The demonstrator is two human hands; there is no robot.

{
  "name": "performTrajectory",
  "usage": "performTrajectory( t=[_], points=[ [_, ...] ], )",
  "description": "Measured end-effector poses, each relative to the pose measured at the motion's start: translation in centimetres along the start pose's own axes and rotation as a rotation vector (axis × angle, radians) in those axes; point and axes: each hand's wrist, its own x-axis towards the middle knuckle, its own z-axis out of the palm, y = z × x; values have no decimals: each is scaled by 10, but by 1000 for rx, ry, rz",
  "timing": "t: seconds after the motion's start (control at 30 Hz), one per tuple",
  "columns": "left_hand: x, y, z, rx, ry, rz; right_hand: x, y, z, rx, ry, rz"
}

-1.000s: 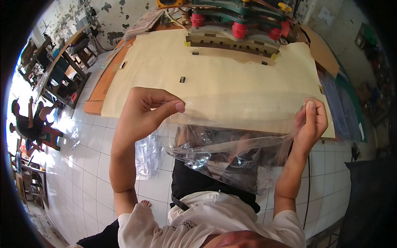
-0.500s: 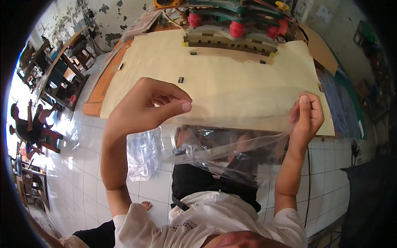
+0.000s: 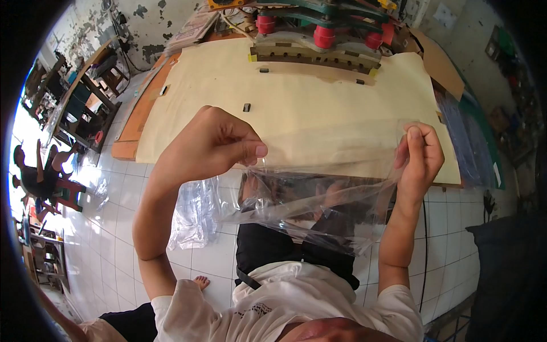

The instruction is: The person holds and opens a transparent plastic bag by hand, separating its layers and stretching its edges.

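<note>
A clear plastic sheet or bag [image 3: 319, 196] hangs between my two hands above the near edge of the table; I cannot tell which it is. My left hand [image 3: 219, 142] pinches its upper left part between thumb and fingers. At its upper right corner, my right hand [image 3: 420, 151] grips the film with the thumb pressed against curled fingers. The film is creased and sags over my lap. Below it, the table top is covered with a pale yellow sheet [image 3: 319, 108] bearing small dark blocks, one of them a block [image 3: 247, 107] beyond my left hand.
A sealing-type machine with red knobs [image 3: 323, 37] and a dark bar stands at the table's back. More clear plastic [image 3: 196, 219] hangs at the left, and a plastic stack [image 3: 470, 142] lies at the right. Another person [image 3: 43, 171] sits far left; a bare foot [image 3: 201, 281] shows on the tiles.
My left thumb and fingers have closed on the film, and its upper edge is now drawn up to them. My right hand has shifted slightly but keeps its grip.
</note>
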Motion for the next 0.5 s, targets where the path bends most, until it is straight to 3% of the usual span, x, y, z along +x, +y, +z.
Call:
performTrajectory(
  t=[0.23,0.5],
  points=[
    [7,-4,-2,-25,-54,-57,4,3,6,2,-58,36],
    [28,5,6,-8,-127,56,0,4,20,-31,-131,3]
  ],
)
